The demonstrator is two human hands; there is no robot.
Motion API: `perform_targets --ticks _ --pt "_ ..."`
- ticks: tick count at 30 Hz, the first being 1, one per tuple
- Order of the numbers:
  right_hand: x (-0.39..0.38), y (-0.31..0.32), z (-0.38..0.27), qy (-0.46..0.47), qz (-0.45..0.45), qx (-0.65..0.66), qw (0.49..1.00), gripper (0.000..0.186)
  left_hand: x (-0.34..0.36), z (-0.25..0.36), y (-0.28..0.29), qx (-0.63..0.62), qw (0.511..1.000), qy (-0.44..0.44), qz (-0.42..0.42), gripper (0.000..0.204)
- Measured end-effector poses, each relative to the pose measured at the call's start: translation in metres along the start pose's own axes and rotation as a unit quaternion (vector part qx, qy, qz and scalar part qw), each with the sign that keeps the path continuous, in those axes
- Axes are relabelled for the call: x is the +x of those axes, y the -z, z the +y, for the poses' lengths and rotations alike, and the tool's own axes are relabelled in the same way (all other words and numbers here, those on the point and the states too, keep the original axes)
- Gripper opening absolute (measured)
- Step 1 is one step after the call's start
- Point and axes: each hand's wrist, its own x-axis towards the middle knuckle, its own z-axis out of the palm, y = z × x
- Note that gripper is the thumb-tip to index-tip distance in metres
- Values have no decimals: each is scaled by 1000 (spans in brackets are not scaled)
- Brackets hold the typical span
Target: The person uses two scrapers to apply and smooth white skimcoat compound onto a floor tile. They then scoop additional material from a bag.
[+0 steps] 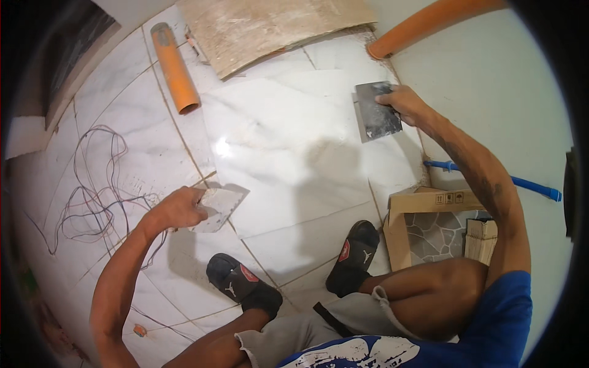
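Right arm (485, 165): is stretched forward from the lower right and bent at the elbow, the forearm slanted inward to the upper left.
Right hand (410, 105): is closed on the dark blade (379, 119), which is pinched by its upper right side, thumb laid on the face.
Dark blade: is held right of centre over white floor tiles (270, 144), near the wall (485, 92); its long axis is pointed away from the wearer, tipped slightly left at the far end. Whether the floor is touched cannot be told.
Left arm (118, 285): is bowed outward from the lower left, the forearm angled inward.
Left hand (181, 210): is curled tightly around the near end of the pale scraper (222, 208).
Pale scraper: is held left of centre, pointed rightward; its wide edge is slanted from upper right to lower left.
Surfaces: the flat, rectangular dark blade is flecked with white; the wedge-shaped scraper is smeared; the glossy tiles are veined in grey.
Beyond: an orange cylindrical pipe (176, 73) and a rough brown board (276, 30) are seen.
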Motion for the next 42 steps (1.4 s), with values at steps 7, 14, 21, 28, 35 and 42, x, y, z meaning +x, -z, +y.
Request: perform_targets --ticks 7,14,21,28,35,42 --pt "-66 11 133 -94 34 -34 994 36 16 39 -23 2 995 8 -98 32" --pt "-77 -62 185 -20 218 163 962 33 51 50 -54 52 987 -26 -147 42" --pt "-21 -73 158 36 309 -14 950 42 72 59 -68 103 980 -53 -161 35" --pt "-54 -6 159 -59 222 46 972 40 65 54 -75 82 987 -105 -90 33" --pt "-21 20 175 -95 18 149 984 27 64 40 -76 85 988 -81 -103 36" --pt "-26 3 164 -146 -47 301 941 24 70 47 -77 97 987 -58 -115 38"
